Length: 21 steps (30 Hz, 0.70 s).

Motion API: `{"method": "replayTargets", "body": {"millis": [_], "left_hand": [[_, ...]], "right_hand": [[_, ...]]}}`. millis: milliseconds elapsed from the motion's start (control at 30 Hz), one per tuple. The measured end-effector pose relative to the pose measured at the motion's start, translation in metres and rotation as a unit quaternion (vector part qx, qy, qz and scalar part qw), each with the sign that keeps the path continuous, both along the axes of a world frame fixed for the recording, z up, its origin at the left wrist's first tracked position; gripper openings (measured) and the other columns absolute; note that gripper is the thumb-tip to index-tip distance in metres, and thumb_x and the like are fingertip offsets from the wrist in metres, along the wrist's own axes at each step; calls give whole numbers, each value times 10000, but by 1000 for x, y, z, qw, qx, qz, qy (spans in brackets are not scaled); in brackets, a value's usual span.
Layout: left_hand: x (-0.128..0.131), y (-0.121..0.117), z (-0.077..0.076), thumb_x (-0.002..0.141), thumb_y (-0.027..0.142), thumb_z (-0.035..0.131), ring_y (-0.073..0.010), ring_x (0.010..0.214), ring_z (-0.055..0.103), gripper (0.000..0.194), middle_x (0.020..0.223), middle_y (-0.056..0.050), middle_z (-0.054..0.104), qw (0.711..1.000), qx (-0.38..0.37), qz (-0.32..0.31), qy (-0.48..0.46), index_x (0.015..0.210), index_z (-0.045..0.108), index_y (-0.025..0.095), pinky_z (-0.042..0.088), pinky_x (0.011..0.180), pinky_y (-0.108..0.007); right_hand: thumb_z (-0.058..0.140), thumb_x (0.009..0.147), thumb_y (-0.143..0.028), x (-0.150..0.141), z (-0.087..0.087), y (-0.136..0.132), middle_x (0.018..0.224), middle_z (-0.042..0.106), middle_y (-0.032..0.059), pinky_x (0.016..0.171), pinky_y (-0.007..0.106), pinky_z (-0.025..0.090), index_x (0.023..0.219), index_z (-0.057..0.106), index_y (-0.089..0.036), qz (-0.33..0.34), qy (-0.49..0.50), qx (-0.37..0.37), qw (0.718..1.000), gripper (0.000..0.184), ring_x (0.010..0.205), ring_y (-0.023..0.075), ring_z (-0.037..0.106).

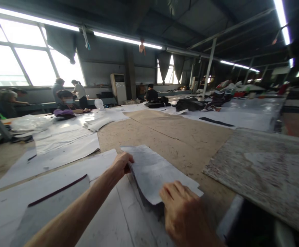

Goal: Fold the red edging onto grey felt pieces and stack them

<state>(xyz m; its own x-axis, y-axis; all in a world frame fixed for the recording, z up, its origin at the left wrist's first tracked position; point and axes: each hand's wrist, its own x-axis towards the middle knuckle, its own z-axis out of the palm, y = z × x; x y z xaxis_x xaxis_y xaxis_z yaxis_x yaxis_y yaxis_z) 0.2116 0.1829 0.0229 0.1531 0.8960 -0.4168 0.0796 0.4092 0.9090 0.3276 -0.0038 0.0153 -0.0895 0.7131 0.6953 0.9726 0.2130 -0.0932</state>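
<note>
A pale white sheet (pixel 154 171) with a dark underside along its near edge lies in front of me on the worktable. My left hand (pixel 122 162) grips its left edge, thumb on top and fingers curled beneath. At the near right edge is my right hand (pixel 181 206), slightly smeared by motion, its fingers bent and closed on the sheet. The near edge between my hands is raised a little off the surface. Under and beside my left forearm lie white paper sheets (pixel 64 185) and a grey piece with a dark maroon strip (pixel 58 190) along its edge.
Brown board (pixel 149 132) covers the table's middle. A stained grey slab (pixel 264 171) juts in at the right, above a dark gap. Farther off are stacked white pieces (pixel 98 124), a dark strip (pixel 216 121), dark fabric piles (pixel 190 104) and a small white fan (pixel 99 104). Several people work beyond.
</note>
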Motion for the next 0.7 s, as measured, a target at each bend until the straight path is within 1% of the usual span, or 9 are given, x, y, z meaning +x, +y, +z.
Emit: {"method": "replayTargets", "body": {"millis": [100, 200, 233, 300, 333, 433, 533, 633, 700], "left_hand": [[-12, -21, -4, 871, 304, 505, -191, 942, 551, 304, 1102, -85, 529, 999, -22, 2, -23, 1120, 497, 130, 486, 794, -386], [-24, -29, -4, 870, 304, 507, -189, 936, 553, 302, 1094, -86, 532, 998, -35, 0, -45, 1113, 501, 126, 487, 790, -381], [-28, -30, -3, 870, 304, 507, -187, 930, 554, 300, 1089, -86, 534, 998, -38, 1, -52, 1110, 503, 124, 489, 786, -377], [-36, -32, 1, 871, 302, 506, -181, 911, 560, 293, 1072, -84, 540, 997, -41, 7, -66, 1101, 506, 120, 495, 770, -365], [-39, -33, 3, 873, 300, 504, -176, 898, 563, 287, 1061, -82, 544, 996, -41, 14, -72, 1096, 508, 119, 499, 758, -356], [-45, -35, 8, 876, 290, 500, -161, 858, 571, 269, 1028, -74, 554, 995, -31, 38, -82, 1082, 513, 117, 509, 724, -332], [-47, -33, 15, 879, 288, 494, -160, 856, 572, 265, 1025, -72, 556, 995, -13, 56, -84, 1082, 513, 118, 509, 723, -332], [-51, -25, 23, 883, 298, 485, -173, 895, 563, 276, 1056, -77, 547, 995, 32, 81, -55, 1096, 507, 123, 498, 757, -357], [-55, -27, 28, 879, 306, 488, -189, 944, 542, 285, 1094, -81, 527, 990, 93, 106, -12, 1099, 503, 127, 474, 798, -386]], "right_hand": [[416, 595, -9, -8, -25, -8, 597, 492, 17, 540, 283, 248, 625, 496, -181, 55, -32, 110, 992, 192, 572, 159, 404], [375, 584, 26, -15, -52, -4, 570, 476, 13, 527, 282, 226, 616, 473, -179, 46, -22, 182, 982, 230, 557, 153, 387], [374, 579, 22, -16, -58, -3, 568, 474, 11, 526, 283, 222, 618, 471, -180, 44, -8, 184, 982, 227, 556, 152, 384], [403, 569, -16, -15, -61, -4, 571, 470, 1, 518, 285, 214, 632, 475, -186, 64, 11, 151, 986, 195, 559, 150, 386], [428, 569, -38, -14, -60, -7, 579, 474, -7, 514, 283, 213, 641, 478, -190, 81, 17, 115, 990, 175, 566, 148, 394], [502, 612, -74, -11, -45, -20, 624, 512, -15, 517, 276, 230, 667, 498, -195, 121, 30, -10, 992, 133, 605, 147, 430], [465, 719, -75, -10, -25, -31, 669, 547, 7, 548, 273, 268, 681, 520, -183, 129, 40, -119, 984, 127, 645, 154, 462], [387, 766, -70, -11, -11, -36, 684, 565, 22, 577, 276, 296, 672, 529, -177, 125, 45, -184, 974, 200, 657, 156, 482], [365, 769, -74, -12, -6, -36, 677, 577, 20, 590, 274, 310, 646, 529, -178, 107, 62, -206, 971, 230, 656, 152, 498]]}}
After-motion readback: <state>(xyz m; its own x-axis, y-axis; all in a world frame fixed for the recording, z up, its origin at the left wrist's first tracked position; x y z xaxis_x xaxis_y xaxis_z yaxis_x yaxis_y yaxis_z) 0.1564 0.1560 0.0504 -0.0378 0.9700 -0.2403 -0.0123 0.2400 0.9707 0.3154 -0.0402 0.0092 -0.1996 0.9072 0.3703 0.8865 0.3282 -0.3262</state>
